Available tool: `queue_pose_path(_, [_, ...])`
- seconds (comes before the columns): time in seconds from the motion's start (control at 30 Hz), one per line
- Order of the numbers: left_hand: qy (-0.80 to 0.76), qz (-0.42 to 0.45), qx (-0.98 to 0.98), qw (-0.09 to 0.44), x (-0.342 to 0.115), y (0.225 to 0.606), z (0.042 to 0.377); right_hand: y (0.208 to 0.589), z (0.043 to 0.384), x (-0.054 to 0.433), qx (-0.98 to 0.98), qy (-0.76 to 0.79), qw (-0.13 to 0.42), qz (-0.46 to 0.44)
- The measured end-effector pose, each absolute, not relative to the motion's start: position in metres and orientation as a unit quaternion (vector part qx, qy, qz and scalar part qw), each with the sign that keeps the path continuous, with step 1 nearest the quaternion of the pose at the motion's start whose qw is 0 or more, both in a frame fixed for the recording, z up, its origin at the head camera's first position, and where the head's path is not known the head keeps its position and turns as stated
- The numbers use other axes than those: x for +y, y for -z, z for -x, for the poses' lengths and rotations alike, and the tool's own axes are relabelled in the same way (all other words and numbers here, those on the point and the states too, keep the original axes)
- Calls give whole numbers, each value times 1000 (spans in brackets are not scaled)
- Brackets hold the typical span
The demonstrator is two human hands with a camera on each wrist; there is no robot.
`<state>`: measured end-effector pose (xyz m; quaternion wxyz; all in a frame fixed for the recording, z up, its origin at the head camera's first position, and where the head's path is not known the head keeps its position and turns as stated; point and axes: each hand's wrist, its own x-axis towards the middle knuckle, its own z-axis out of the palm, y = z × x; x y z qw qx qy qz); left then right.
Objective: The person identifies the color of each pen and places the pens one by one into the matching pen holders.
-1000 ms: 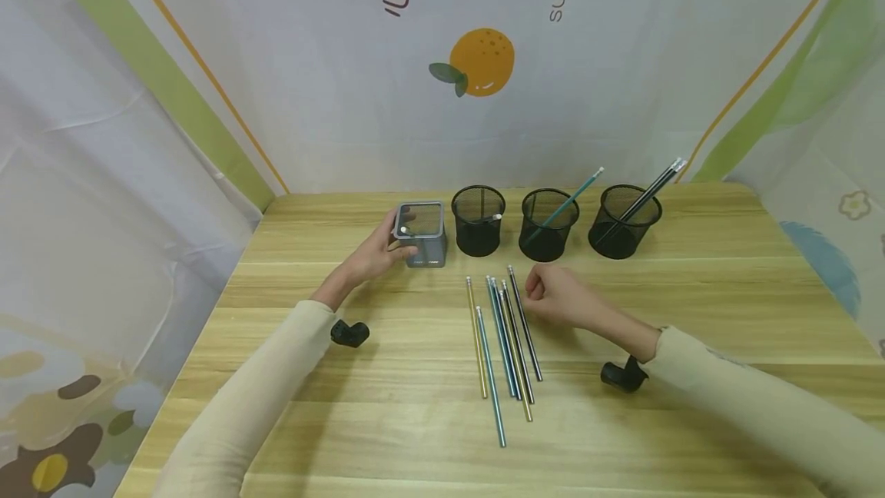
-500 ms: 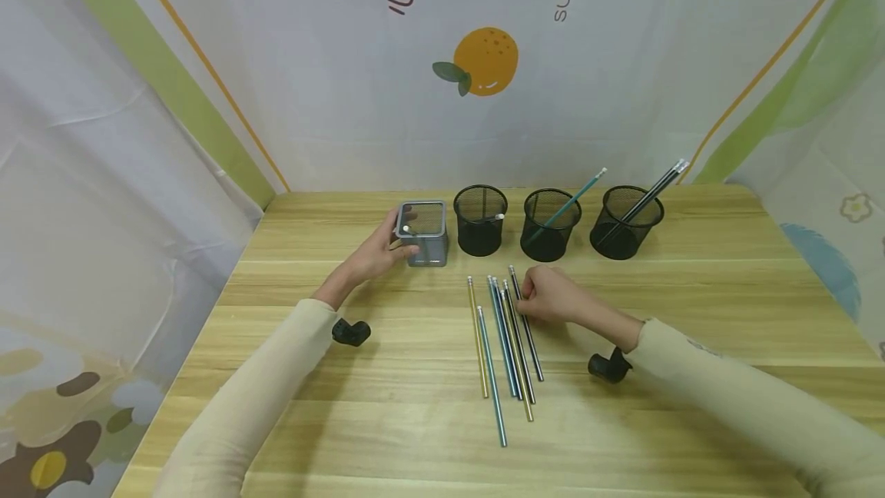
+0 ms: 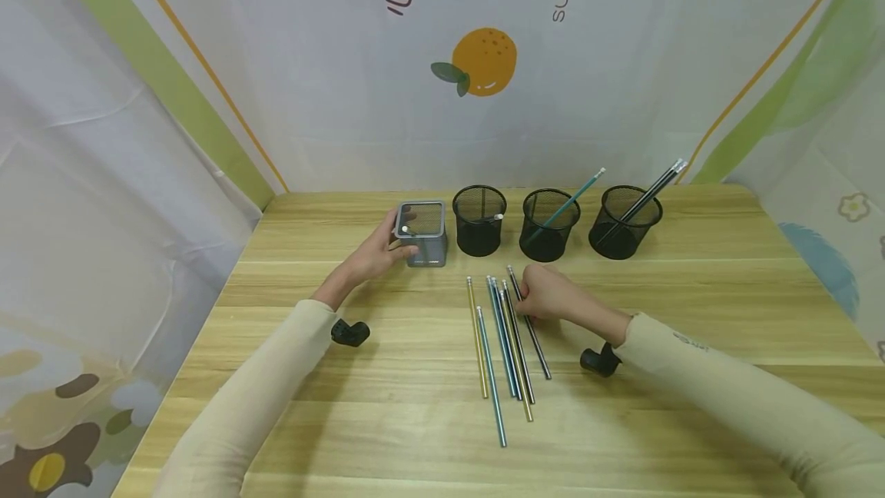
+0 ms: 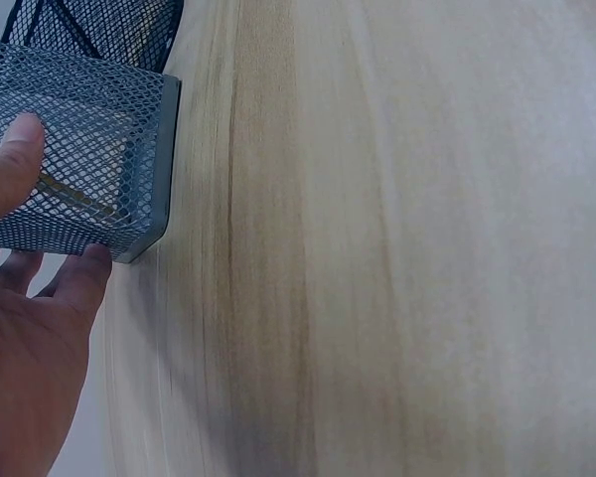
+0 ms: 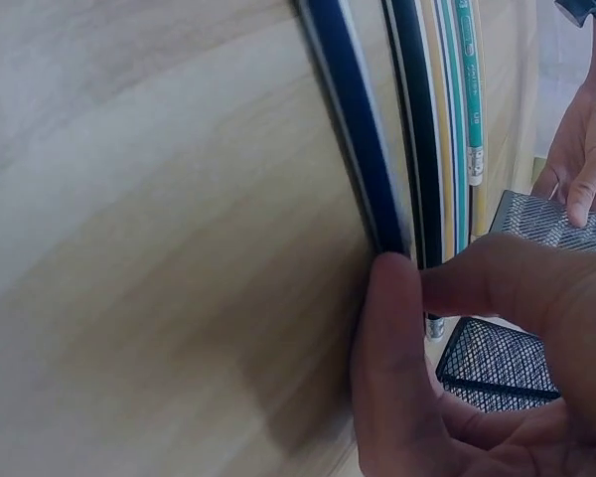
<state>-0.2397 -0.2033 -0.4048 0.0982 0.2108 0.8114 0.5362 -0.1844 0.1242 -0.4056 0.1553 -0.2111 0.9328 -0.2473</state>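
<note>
Fingers of the left hand (image 3: 376, 258) are curved round a square grey wire-mesh holder (image 3: 427, 250), thumb on its near side, and a slim yellow pencil (image 4: 74, 194) slants inside it. Just to the holder's right I see a round black mesh cup (image 3: 478, 240), a white eraser tip poking over its rim. Nearer the person than the holder, and to its right, loose gold, teal, blue and black pencils (image 3: 515, 352) lie on the wooden table (image 3: 387, 421). Farther right of the holder is a second black cup (image 3: 542, 248) with one teal pencil leaning out. The right hand (image 3: 556, 294), nearer than the holder, pinches a dark striped pencil (image 3: 538, 347) between thumb and forefinger; whether it's lifted, I can't tell. Farthest right of the holder, a third black cup (image 3: 615, 247) bears black pencils.
</note>
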Motion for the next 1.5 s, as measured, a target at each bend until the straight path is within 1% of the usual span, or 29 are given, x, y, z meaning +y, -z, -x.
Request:
queue_pose_path(0.33, [-533, -207, 814, 99, -203, 405, 241, 404, 186, 123, 936, 239, 174, 192])
queue_pose_path(0.9, [-534, -209, 812, 106, -203, 406, 242, 399, 184, 132, 930, 241, 196, 195])
queue_pose_path(1.17, [-535, -206, 813, 107, -204, 405, 241, 392, 181, 140, 916, 285, 203, 196])
queue_pose_path(1.33, [-540, -202, 810, 108, -204, 406, 241, 388, 179, 146, 896, 335, 217, 195])
queue_pose_path(1.5, [-540, -201, 810, 107, -205, 408, 242, 382, 176, 155, 884, 364, 216, 201])
